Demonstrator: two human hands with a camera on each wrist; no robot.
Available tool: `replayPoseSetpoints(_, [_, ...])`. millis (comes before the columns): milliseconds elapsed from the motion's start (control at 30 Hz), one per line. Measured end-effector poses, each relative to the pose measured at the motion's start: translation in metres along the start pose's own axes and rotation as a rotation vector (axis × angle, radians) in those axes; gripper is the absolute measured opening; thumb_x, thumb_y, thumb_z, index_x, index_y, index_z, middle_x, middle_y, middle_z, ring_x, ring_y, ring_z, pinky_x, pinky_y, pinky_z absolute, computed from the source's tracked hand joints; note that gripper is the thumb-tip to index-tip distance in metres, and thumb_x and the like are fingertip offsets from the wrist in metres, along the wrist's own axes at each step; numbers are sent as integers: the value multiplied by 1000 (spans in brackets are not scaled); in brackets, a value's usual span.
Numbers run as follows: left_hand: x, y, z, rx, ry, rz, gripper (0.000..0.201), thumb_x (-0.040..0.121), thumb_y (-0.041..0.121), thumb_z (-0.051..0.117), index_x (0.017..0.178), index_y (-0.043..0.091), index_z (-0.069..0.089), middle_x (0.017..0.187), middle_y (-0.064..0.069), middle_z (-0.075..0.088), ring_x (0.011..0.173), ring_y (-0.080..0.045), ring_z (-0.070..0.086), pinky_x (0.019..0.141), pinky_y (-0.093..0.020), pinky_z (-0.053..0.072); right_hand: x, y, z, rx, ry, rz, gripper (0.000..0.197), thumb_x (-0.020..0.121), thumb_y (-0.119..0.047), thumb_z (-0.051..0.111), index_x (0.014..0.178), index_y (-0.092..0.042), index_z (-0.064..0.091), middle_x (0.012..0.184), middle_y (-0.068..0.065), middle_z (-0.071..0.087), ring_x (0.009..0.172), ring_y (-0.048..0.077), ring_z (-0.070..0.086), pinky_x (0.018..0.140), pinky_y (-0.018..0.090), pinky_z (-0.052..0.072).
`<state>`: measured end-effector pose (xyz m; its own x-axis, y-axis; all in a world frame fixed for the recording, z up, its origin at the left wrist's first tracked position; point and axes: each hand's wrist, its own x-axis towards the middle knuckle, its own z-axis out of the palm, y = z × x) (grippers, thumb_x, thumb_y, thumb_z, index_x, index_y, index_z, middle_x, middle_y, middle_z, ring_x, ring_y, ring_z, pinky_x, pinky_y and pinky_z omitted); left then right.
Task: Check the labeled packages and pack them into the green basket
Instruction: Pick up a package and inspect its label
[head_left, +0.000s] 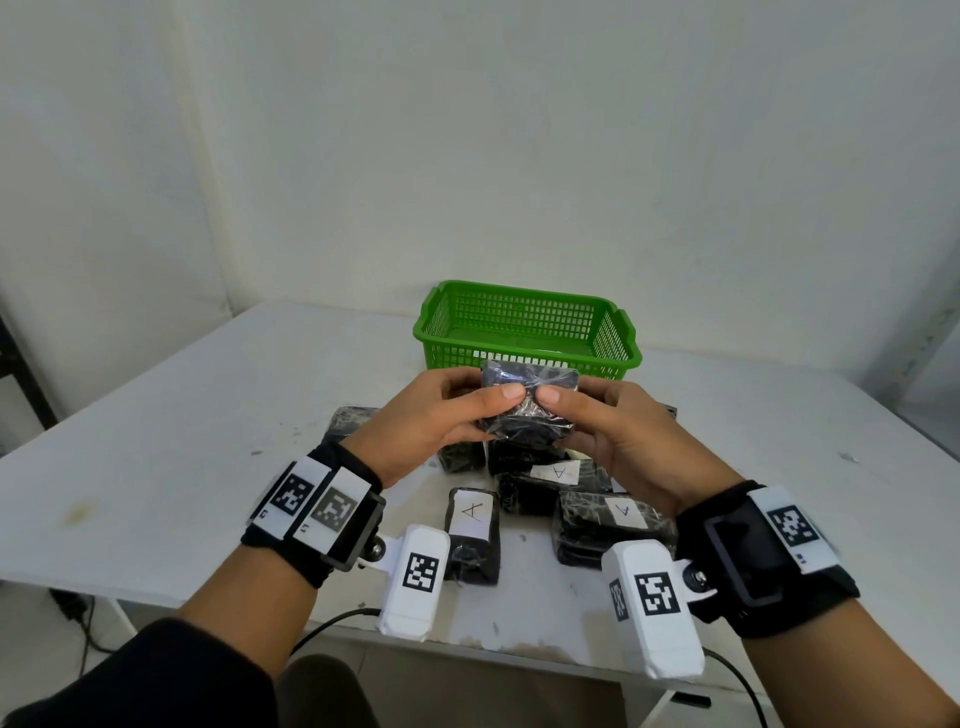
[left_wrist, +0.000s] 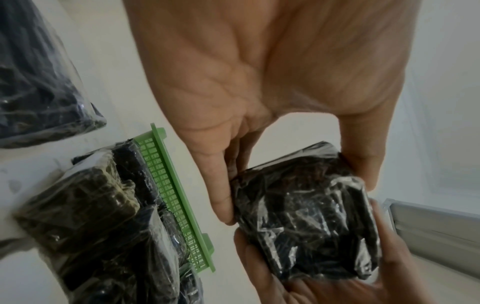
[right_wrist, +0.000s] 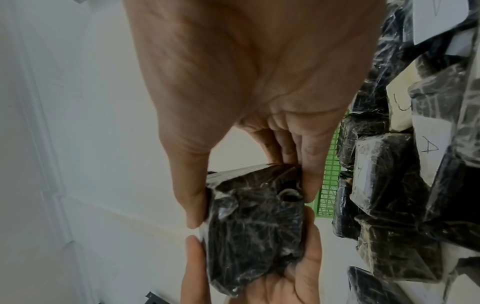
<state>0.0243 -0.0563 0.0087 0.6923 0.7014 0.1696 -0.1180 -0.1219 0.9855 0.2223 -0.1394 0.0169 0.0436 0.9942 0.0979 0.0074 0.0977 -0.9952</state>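
From the head view I have both hands raised above the table (head_left: 182, 415), sharing one black plastic-wrapped package (head_left: 527, 410). My left hand (head_left: 441, 415) grips its left end, thumb on the near face, fingers curled behind; my right hand (head_left: 618, 436) grips the right end the same way, and the two thumb tips nearly meet at the middle. No label shows on the face turned to me. The green basket (head_left: 527, 325) sits just behind the held package, its near rim partly hidden by it, with bare table on both sides and behind. Below my hands lies a pile of wrapped packages (head_left: 571, 499), three showing white labels marked A (one (head_left: 472, 535) lies apart at the near left). The table's front edge runs under my wrists.

In the left wrist view, my left hand (left_wrist: 259, 82) holds the package (left_wrist: 303, 218) between thumb and fingers, the right hand's fingers (left_wrist: 259, 267) cupping it from the other side. The basket's rim (left_wrist: 182, 195) lies beside the pile, a strip of bare table between it and my fingers.

In the right wrist view, my right hand (right_wrist: 246, 92) clasps the package (right_wrist: 254, 226), the left hand (right_wrist: 259, 277) underneath. The pile (right_wrist: 389, 185) crowds the right edge; plain wall fills the left.
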Motion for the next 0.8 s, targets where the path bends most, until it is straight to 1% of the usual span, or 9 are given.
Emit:
replayPoseSetpoints(67, [0, -1, 1, -20, 8, 1, 60, 79, 41, 69, 124, 1, 63, 124, -20, 66, 118, -31, 63, 100, -42, 51, 2, 2, -1, -19, 17, -10, 74, 65, -43, 93, 124, -7, 69, 120, 7, 77, 114, 21, 73, 97, 34, 54])
replayPoseSetpoints(167, [2, -1, 1, 3, 47, 15, 52, 77, 38, 72, 118, 6, 68, 119, -15, 70, 113, -29, 66, 99, -41, 52, 2, 2, -1, 6, 1, -3, 53, 69, -27, 85, 118, -8, 71, 113, 6, 79, 105, 17, 75, 84, 23, 58])
replayPoseSetpoints(267, [3, 0, 0, 42, 65, 21, 59, 67, 41, 77, 117, 12, 68, 117, -11, 71, 112, -27, 67, 102, -49, 49, 2, 1, 0, 52, -19, 10, 55, 72, -21, 81, 123, -5, 68, 115, 6, 78, 103, 15, 75, 81, 19, 57])
replayPoseSetpoints(367, [2, 0, 1, 22, 52, 52, 59, 63, 38, 83, 116, 19, 66, 118, -5, 71, 113, -22, 66, 104, -45, 48, 2, 2, -2, 8, -10, -16, 74, 62, -41, 94, 124, -9, 68, 119, 5, 77, 111, 18, 73, 98, 30, 55])
replayPoseSetpoints(433, [1, -1, 1, -5, 32, 62, 73, 59, 43, 89, 122, 18, 63, 123, -4, 69, 117, -20, 64, 105, -43, 47, 2, 3, -3, -24, 27, -43, 84, 52, -46, 99, 123, -13, 69, 120, 5, 77, 116, 19, 72, 106, 36, 51])
replayPoseSetpoints(500, [0, -1, 0, 6, -3, 72, 75, 63, 41, 88, 127, 14, 61, 126, -5, 67, 120, -21, 62, 106, -42, 45, 2, 5, -4, -38, 46, -64, 80, 50, -45, 99, 119, -16, 70, 120, 4, 77, 117, 19, 71, 109, 39, 49])
replayPoseSetpoints(600, [0, 3, -1, 55, 9, 107, 67, 68, 30, 81, 129, 12, 60, 126, -4, 68, 119, -20, 63, 105, -41, 47, 2, 6, -4, -16, 37, -59, 93, 46, -46, 102, 125, -14, 68, 125, 5, 75, 122, 21, 69, 108, 38, 50])
replayPoseSetpoints(700, [-2, 5, -3, 74, 16, 132, 70, 67, 21, 82, 131, 13, 57, 126, -2, 67, 118, -16, 64, 97, -30, 52, -2, 2, -2, 71, -27, -1, 62, 72, -29, 91, 127, -11, 67, 124, 7, 75, 114, 18, 72, 91, 26, 58])
replayPoseSetpoints(800, [-2, 5, -2, 85, -8, 109, 82, 63, 16, 85, 138, 13, 50, 131, -2, 64, 121, -16, 61, 97, -30, 52, -7, -2, 2, 90, -52, 77, 48, 92, -35, 71, 130, -5, 67, 124, 14, 74, 107, 23, 73, 89, 33, 61])
